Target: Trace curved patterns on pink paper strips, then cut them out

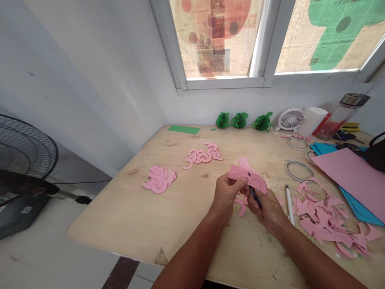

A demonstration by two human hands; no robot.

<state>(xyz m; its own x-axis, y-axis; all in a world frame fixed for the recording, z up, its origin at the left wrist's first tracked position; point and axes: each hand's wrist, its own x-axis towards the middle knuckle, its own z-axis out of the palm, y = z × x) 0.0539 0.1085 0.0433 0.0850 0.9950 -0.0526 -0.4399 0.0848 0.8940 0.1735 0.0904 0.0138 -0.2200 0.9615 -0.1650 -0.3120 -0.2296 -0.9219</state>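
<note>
My left hand pinches a piece of pink paper with curved outlines drawn on it. Dark-handled scissors are in my right hand, their blades at the paper, mostly hidden by it. Beneath my hands lie a curved pink cutout and another pink strip. To the left on the table are a heap of pink scalloped cutouts and a spread of pink arc-shaped cutouts.
Pink scraps, a white pen and tape rolls lie to the right, beside pink sheets over blue ones. Green paper shapes, a small fan and a glass bottle stand along the wall.
</note>
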